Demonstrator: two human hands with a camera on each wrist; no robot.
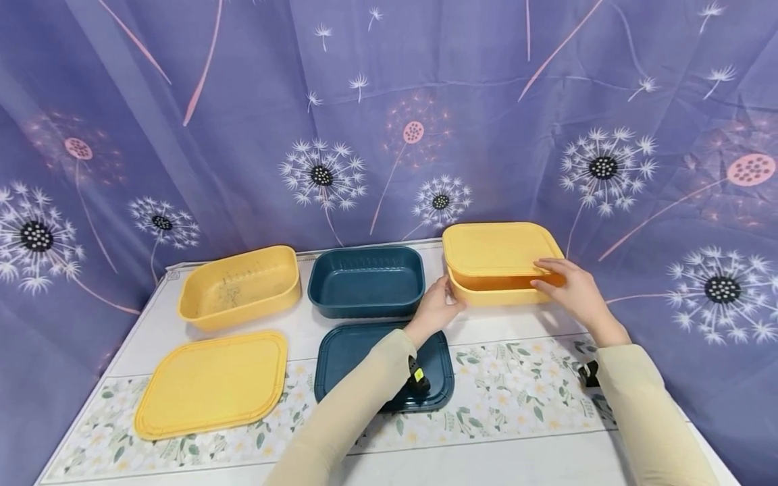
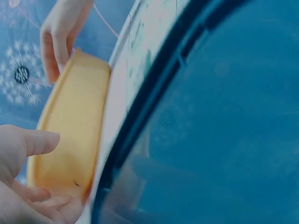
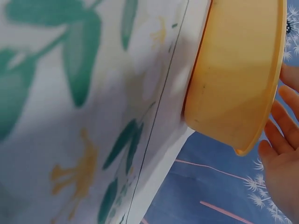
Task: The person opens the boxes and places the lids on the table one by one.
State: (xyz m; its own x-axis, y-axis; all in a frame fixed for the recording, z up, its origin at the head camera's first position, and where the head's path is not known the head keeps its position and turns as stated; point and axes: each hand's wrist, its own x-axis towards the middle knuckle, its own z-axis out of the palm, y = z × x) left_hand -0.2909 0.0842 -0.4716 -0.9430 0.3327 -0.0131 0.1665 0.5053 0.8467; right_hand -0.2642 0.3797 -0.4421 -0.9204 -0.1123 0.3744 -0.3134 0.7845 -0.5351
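At the back right stands a yellow box (image 1: 495, 297), its orange-toned inside showing through a gap at the front. A yellow lid (image 1: 500, 246) lies over it, its front edge raised. My left hand (image 1: 436, 312) holds the box's left front corner; in the left wrist view the thumb (image 2: 42, 142) lies along the wall and the other fingers curl at the end. My right hand (image 1: 571, 287) pinches the lid's front right corner, with fingertips on top and the thumb below. In the right wrist view its fingers (image 3: 280, 126) show beyond the box rim.
Left of the box stand an open dark blue box (image 1: 367, 310) and another open yellow box (image 1: 240, 317). In front of them lie a dark blue lid (image 1: 340, 368), under my left forearm, and a second yellow lid (image 1: 213, 385). A purple curtain (image 1: 377, 121) hangs behind the table.
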